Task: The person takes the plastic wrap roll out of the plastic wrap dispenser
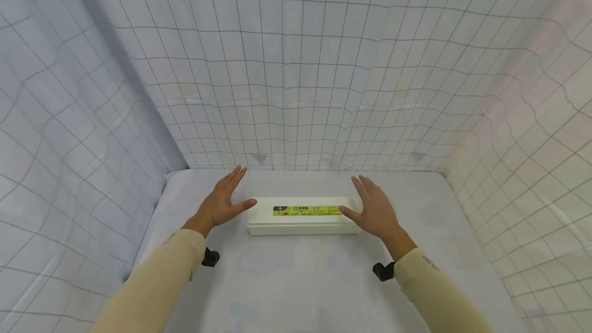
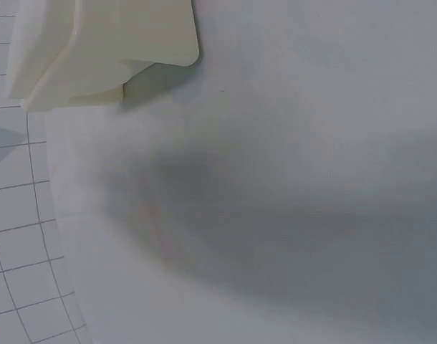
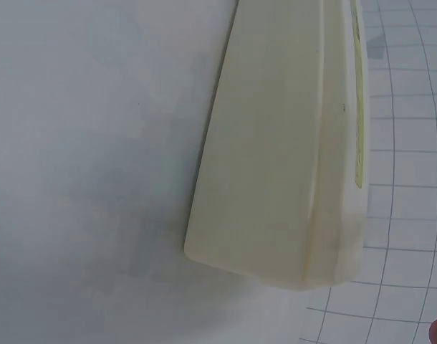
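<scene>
Since the cling-film box lies crosswise between the two hands, its long axis is the relation that matters: it runs straight from the left grip to the right grip, one short end facing each. Box sits flat on the bench, to the right of the left grip and to the left of the right grip. Green label faces up, along the same axis; fine print too small to read.

Both grips released: fingers extended, thumbs out toward the box, neither holding anything. Right looks nearer, my read: seen from above, its thumb crosses the label's right end and the hand hides part of that end of the box. Left thumb only reaches the left end's top corner. Contact: can't confirm from above; wrist views show no finger on the visible parts of the box.

Black wrist mounts sit just behind each grip. Gridded sheet hangs beyond both sets of fingertips.
</scene>
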The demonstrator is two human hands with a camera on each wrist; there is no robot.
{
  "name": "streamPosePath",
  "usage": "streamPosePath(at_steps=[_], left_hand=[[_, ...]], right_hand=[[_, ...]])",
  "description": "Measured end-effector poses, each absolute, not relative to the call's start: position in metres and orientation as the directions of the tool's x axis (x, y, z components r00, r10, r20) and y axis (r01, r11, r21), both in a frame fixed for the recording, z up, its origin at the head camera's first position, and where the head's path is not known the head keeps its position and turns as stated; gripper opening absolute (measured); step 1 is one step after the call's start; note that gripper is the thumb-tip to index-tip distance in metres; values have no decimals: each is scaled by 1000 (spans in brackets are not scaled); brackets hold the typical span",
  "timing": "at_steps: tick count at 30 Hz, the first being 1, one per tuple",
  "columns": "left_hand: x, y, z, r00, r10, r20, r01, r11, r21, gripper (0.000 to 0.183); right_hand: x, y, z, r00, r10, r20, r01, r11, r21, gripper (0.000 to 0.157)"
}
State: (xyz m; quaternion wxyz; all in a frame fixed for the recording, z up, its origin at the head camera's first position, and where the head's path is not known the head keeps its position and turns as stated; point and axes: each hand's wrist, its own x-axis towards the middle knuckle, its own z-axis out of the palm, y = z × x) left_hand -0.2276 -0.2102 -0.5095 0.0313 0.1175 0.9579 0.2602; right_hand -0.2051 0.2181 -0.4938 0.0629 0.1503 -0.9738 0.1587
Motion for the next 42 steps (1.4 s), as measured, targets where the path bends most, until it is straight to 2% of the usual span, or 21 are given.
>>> streamPosePath(at_steps=[7, 17, 25, 31, 42], left_hand=[[-219, -205, -523, -975, 218, -32, 156, 788, 595, 109], [-210, -198, -545, -980, 190, -59, 100, 728, 678, 111], [-201, -193, -563, -976, 148, -157, -19, 666, 746, 113], [-198, -190, -571, -978, 140, -155, -31, 636, 771, 117], [-197, -189, -582, -975, 128, -181, -69, 604, 794, 126]], right_hand=[[-199, 205, -506, -952, -268, 150, -305, 887, -346, 97], [-192, 189, -528, -949, -285, 136, -315, 882, -350, 98], [-185, 180, -543, -947, -305, 103, -321, 875, -363, 96], [-180, 173, -549, -941, -327, 91, -337, 864, -374, 97], [-181, 166, -560, -894, -399, 203, -439, 868, -229, 100]])
